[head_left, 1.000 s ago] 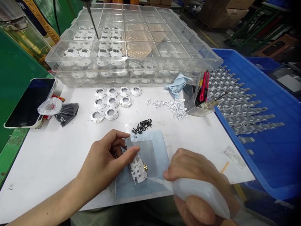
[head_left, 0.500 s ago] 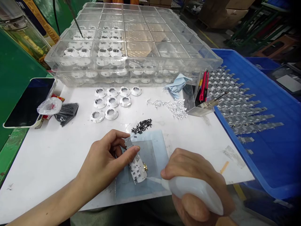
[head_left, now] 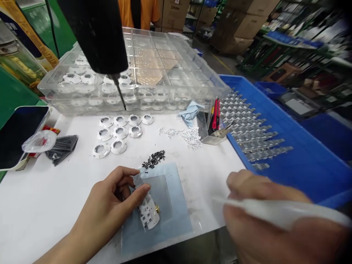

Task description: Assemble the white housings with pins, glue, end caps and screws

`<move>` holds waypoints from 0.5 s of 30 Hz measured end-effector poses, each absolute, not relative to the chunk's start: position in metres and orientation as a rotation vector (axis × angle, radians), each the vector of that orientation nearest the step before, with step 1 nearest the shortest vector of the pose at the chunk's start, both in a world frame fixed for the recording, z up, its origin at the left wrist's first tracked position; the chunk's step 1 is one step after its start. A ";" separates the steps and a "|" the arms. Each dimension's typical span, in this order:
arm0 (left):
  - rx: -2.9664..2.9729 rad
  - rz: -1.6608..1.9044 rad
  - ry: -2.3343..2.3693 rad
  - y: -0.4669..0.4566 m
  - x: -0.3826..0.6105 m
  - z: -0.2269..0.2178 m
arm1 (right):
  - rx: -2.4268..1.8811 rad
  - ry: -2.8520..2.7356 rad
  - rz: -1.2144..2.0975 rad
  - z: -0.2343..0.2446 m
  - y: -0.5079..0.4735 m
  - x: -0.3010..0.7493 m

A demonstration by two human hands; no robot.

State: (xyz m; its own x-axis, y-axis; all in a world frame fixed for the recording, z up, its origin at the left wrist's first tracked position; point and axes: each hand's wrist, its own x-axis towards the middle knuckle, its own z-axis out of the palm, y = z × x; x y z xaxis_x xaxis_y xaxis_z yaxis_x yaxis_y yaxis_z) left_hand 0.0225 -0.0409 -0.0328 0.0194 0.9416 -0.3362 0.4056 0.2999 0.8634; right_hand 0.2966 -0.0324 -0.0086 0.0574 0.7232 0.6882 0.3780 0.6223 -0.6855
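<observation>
While my left hand (head_left: 106,201) pinches the white-and-grey part (head_left: 149,214) between its fingers (head_left: 125,171), black screws (head_left: 155,158) sit just beyond, blue sheet (head_left: 181,220) beneath, on the table (head_left: 205,176); rightward, my right hand (head_left: 247,187) grips a blurred white bottle (head_left: 286,212), nozzle (head_left: 233,202) pointing left, well apart from the part.

part (head_left: 149,213) over mat (head_left: 173,218), screws (head_left: 154,159) bhd, rings (head_left: 120,137) l., bin (head_left: 291,174) r.
</observation>
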 end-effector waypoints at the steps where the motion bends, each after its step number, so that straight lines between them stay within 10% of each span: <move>1: 1.285 0.669 1.563 -0.041 0.022 -0.035 | -0.922 -1.431 0.294 -0.007 -0.025 0.309; 15: 1.267 0.727 1.574 -0.042 0.020 -0.044 | -1.691 -1.370 0.478 -0.039 0.087 0.398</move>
